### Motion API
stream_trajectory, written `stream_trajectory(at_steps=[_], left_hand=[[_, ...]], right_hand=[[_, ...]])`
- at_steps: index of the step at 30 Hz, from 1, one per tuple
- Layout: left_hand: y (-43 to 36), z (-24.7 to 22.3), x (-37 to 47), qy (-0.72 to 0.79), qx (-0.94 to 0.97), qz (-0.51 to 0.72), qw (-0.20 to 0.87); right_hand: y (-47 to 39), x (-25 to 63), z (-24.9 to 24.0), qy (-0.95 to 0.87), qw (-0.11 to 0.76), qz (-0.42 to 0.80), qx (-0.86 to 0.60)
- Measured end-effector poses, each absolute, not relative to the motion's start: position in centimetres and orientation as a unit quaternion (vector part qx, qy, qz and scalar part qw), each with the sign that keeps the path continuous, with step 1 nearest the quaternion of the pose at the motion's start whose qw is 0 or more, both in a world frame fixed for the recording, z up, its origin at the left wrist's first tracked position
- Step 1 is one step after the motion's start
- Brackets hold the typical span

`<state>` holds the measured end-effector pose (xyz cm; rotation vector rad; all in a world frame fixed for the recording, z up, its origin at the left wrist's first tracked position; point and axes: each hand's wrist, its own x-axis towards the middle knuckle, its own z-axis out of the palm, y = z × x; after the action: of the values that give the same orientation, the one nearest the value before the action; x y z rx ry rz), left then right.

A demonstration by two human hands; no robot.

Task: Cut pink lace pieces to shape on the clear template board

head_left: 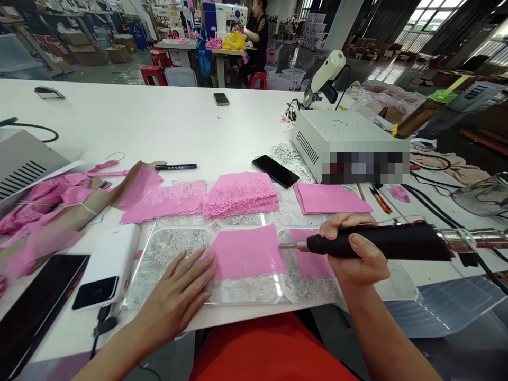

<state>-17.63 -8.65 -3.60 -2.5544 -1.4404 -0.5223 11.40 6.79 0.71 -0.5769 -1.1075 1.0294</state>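
Note:
My left hand (183, 290) lies flat, fingers spread, its fingertips on the left edge of a pink fabric piece (248, 254). That piece lies on a clear-covered, grey-patterned board (174, 248). In my right hand (359, 251) is a black-handled handpiece (381, 242) with a thin metal tip, held level and pointing left. The tip is at the right edge of the pink piece; whether it touches is unclear. Another pink piece (313, 259) lies under the handpiece, partly hidden. Behind the board are a stack of pink lace pieces (242, 194) and a pink flat stack (331, 198).
A grey box (345, 140) with a blurred front stands at the back right, beside a black phone (275, 170). At left are a white power bank (109, 259), a dark tablet-like device (37, 307) and bundled pink fabric (51, 203). Cables (440, 217) run along the right.

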Motion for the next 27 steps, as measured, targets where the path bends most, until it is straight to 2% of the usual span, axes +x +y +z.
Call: stream_trajectory(at_steps=[10, 27], left_hand=[[-9.9, -4.3, -18.1, -0.509, -0.841, -0.167, 0.074], [-9.9, -4.0, -17.9, -0.505, -0.839, -0.186, 0.080]], right_hand=[[7.5, 6.1, 0.5, -0.460, 0.711, 0.467, -0.256], [7.9, 5.7, 0.1, -0.495, 0.697, 0.456, -0.248]])
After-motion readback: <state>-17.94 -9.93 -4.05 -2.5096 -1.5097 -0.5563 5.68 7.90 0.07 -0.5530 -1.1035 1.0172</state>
